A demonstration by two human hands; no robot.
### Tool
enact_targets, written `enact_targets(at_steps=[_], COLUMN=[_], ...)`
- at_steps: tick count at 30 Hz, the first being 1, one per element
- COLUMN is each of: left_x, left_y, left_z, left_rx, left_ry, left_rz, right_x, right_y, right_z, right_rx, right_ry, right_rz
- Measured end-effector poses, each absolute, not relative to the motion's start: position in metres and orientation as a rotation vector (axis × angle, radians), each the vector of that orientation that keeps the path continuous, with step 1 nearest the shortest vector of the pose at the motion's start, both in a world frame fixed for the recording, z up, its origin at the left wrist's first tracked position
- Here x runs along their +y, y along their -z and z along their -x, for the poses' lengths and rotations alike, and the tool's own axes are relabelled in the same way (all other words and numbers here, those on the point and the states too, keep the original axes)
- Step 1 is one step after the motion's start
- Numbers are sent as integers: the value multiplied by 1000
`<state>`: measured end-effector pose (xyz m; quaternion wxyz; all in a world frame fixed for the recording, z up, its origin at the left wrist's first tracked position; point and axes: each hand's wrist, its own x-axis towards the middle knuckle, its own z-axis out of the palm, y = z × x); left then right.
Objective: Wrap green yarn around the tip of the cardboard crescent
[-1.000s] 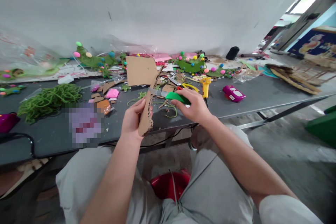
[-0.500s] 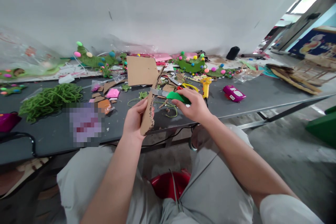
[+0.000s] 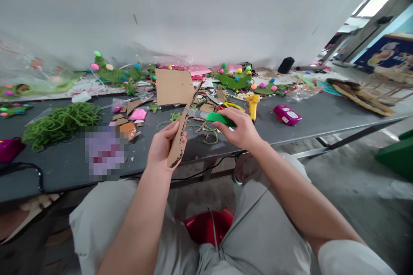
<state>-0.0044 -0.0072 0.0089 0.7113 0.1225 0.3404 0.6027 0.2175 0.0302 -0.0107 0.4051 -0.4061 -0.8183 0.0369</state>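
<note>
My left hand [image 3: 163,146] grips a brown corrugated cardboard piece [image 3: 178,139] edge-on, above the front edge of the dark table [image 3: 64,167]. My right hand [image 3: 240,129] is closed on a utility knife with a green handle [image 3: 219,118]. Its metal blade [image 3: 193,113] points left and meets the upper part of the cardboard.
A flat cardboard sheet [image 3: 173,87], cardboard scraps, a pile of green yarn [image 3: 61,122], a yellow glue gun [image 3: 252,105], a pink packet [image 3: 287,114] and green pompom ornaments [image 3: 235,78] lie on the table. A red bucket [image 3: 206,225] sits between my knees. A white board stands behind.
The cardboard in my left hand has tilted slightly, its lower end swinging left and down. The knife blade stays against it.
</note>
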Motion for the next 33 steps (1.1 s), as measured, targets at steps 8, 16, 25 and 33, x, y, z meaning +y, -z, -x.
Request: enact_targets(at_steps=[8, 16, 25, 33], left_x=[-5, -6, -6, -7], left_y=[-4, -9, -4, -9], left_z=[-2, 4, -3, 2], left_rx=[802, 745, 802, 772], left_ry=[-1321, -1340, -1306, -1332], left_rz=[-284, -238, -298, -262], right_x=[31, 30, 30, 32], right_y=[12, 10, 10, 10], right_z=[-214, -218, -215, -220], right_rx=[-2072, -2067, -2066, -2071], right_ry=[-64, -66, -55, -43], right_rz=[1063, 1050, 1050, 1065])
